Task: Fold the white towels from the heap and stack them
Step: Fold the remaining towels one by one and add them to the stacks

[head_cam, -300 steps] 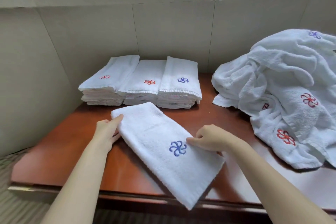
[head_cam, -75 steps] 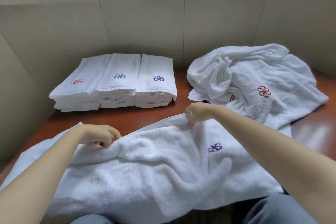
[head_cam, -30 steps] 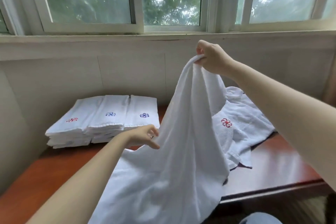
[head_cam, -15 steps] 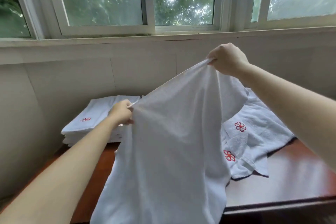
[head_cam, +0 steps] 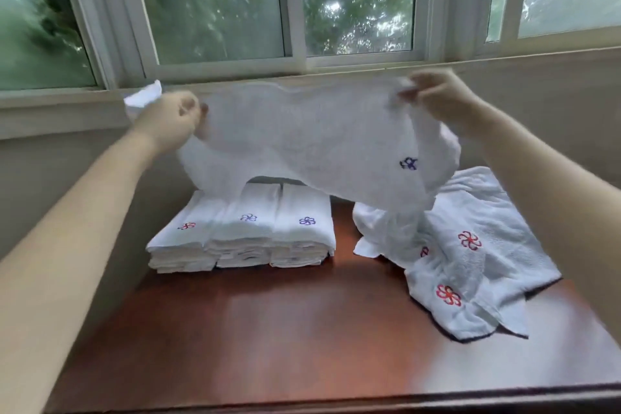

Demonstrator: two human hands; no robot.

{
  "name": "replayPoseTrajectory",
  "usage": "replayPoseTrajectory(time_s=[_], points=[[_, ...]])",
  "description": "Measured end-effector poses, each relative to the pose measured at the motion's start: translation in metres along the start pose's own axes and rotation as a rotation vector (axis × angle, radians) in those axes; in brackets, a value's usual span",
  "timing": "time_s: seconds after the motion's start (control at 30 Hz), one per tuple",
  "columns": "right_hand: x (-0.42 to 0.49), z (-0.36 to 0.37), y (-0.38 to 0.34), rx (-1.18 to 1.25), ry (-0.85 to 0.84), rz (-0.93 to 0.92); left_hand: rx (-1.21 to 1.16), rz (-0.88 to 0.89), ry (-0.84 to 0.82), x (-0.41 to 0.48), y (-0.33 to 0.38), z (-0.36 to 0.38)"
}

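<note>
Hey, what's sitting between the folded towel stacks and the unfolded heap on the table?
Nothing: the head view shows only a narrow bare strip of table between the folded stacks and the heap.

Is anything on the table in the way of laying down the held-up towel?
Nothing visible. The left hand and right hand hold the towel above the table; the folded stacks sit at the back, the heap to the right, with bare wood in front.
</note>
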State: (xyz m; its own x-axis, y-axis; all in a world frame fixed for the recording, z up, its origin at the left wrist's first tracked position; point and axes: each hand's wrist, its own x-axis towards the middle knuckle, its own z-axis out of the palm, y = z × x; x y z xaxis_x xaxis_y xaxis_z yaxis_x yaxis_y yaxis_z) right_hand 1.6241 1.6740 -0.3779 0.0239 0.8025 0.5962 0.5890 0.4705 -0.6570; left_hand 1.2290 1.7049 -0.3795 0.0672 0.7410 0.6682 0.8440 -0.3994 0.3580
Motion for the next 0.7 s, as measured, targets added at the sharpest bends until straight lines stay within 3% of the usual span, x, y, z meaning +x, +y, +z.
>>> replayPoseTrajectory(time_s=[0.07,0.17,0.23,0.33,0.4,0.47,0.5,0.57,0.63,0.7], points=[[-0.054,0.022,0.032,0.052,-0.419,0.096,0.134,-0.036,-0.372,-0.065,-0.021,0.027],[-0.127,0.067,0.088,-0.269,-0.915,0.252,0.257,-0.122,-0.893,-0.162,-0.049,0.079],[-0.167,0.097,0.119,-0.478,-1.151,0.346,0.293,-0.203,-1.091,-0.218,-0.067,0.109],[-0.206,0.119,0.147,-0.547,-1.343,0.428,0.213,-0.359,-0.953,-0.257,-0.083,0.129],[-0.215,0.115,0.147,-0.433,-1.401,0.523,0.184,-0.423,-0.879,-0.261,-0.084,0.132],[-0.216,0.109,0.142,-0.256,-1.466,0.687,0.194,-0.465,-0.92,-0.259,-0.079,0.133],[-0.216,0.107,0.141,-0.231,-1.449,0.721,0.231,-0.462,-0.96,-0.259,-0.075,0.133],[-0.216,0.109,0.144,-0.322,-1.24,0.69,0.36,-0.396,-0.997,-0.256,-0.072,0.137],[-0.215,0.117,0.155,-0.414,-0.878,0.624,0.464,-0.335,-0.895,-0.251,-0.071,0.146],[-0.216,0.127,0.168,-0.469,-0.541,0.532,0.47,-0.343,-0.685,-0.245,-0.07,0.156]])
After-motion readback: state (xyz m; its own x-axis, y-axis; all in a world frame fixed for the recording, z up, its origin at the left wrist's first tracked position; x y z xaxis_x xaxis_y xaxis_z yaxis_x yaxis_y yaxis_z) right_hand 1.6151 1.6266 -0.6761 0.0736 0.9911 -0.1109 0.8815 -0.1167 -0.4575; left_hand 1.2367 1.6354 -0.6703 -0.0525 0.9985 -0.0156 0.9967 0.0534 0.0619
